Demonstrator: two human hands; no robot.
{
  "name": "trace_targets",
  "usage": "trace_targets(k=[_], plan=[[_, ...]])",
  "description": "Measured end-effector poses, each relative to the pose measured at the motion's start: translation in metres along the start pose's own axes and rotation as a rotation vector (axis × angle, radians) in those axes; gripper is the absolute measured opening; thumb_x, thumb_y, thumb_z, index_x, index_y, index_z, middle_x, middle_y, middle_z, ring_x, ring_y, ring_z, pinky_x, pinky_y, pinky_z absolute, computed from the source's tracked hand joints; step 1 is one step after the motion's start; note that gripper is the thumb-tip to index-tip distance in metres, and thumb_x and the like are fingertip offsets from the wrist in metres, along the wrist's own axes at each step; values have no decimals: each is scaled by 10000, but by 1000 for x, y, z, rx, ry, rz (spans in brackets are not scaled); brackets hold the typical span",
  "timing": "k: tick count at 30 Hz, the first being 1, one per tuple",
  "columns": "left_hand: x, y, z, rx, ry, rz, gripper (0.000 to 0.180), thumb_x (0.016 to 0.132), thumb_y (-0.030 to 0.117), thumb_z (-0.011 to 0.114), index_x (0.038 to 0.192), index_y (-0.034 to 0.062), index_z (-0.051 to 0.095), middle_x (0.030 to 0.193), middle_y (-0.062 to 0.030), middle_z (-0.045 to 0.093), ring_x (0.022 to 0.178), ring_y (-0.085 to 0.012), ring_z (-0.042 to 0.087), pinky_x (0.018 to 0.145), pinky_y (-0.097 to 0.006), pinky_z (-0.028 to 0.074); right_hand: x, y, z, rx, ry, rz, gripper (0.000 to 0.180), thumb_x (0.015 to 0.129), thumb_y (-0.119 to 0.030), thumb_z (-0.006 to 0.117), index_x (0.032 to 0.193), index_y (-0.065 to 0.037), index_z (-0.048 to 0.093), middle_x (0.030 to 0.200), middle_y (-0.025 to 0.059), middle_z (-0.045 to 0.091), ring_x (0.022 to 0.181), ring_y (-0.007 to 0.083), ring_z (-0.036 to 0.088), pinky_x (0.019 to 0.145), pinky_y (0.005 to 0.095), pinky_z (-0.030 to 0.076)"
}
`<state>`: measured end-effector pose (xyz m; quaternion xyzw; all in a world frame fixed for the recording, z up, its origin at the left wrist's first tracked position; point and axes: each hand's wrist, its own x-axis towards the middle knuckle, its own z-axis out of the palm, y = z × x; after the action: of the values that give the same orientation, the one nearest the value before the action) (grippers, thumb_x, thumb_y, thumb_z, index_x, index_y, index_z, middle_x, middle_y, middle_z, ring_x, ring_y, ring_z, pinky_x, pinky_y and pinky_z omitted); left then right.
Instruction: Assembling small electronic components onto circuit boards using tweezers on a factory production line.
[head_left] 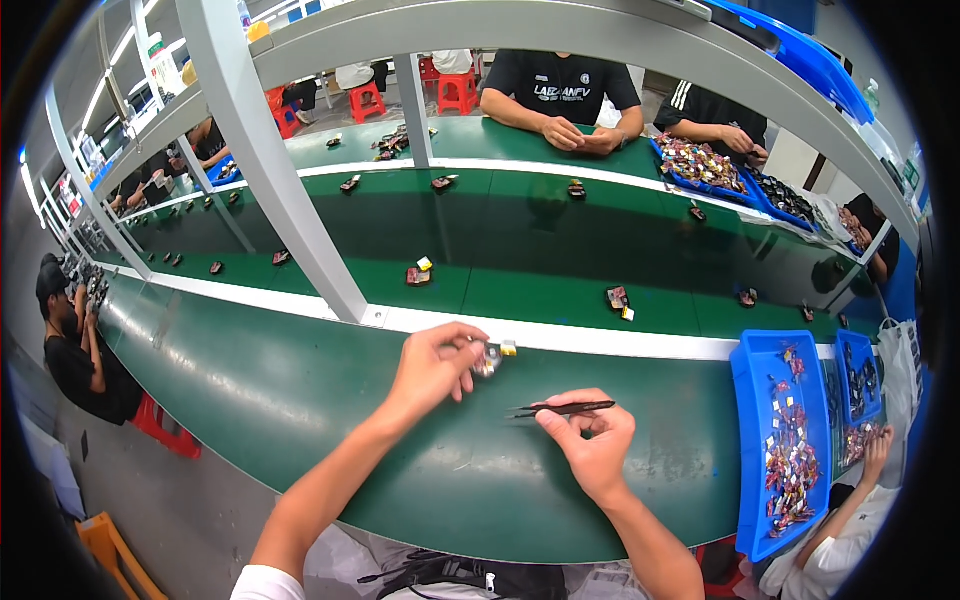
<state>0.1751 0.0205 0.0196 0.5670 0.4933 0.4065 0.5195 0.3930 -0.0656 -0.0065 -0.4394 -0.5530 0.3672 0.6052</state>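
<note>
Close to the white rail, my left hand (430, 375) pinches a small dark-and-silver part with a yellow tab (488, 360); it is smeared by motion, so its exact kind cannot be made out. Lower and to the right, my right hand (597, 445) grips black tweezers (580, 407) between thumb and fingers. Their two thin tips point left, apart from each other and from the part, over the green worktable (440, 490).
A blue tray (742, 400) of small multicoloured parts stands at the right. Beyond the white rail (600, 343), a green conveyor belt (520, 285) carries spaced-out small assemblies. A grey metal post (270, 160) rises left of my hands. Co-workers sit across and at both sides.
</note>
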Motion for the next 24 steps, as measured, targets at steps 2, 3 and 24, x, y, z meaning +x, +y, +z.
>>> trace_targets(k=[2,3,24], plan=[[-20,-4,7,-83,-32,-30,179,942,22,622,1094,-49,685,843,-69,673,567,-97,629,431,-229,456,0,-1,-3,117,-10,92,149,842,43,776,955,45,679,867,109,746,557,-13,485,482,151,349],[-28,-7,10,-102,-29,-30,168,944,28,632,1081,-52,687,840,-72,680,567,-97,633,431,-229,456,1,0,-4,135,-17,99,155,851,42,769,969,48,668,868,117,743,563,-14,486,484,149,350],[-51,-22,38,-164,39,79,118,920,31,708,1002,-54,705,873,-100,714,564,-87,622,464,-227,465,-4,7,-6,-65,-40,125,130,833,45,779,934,35,698,664,-40,603,500,-26,435,455,169,288]])
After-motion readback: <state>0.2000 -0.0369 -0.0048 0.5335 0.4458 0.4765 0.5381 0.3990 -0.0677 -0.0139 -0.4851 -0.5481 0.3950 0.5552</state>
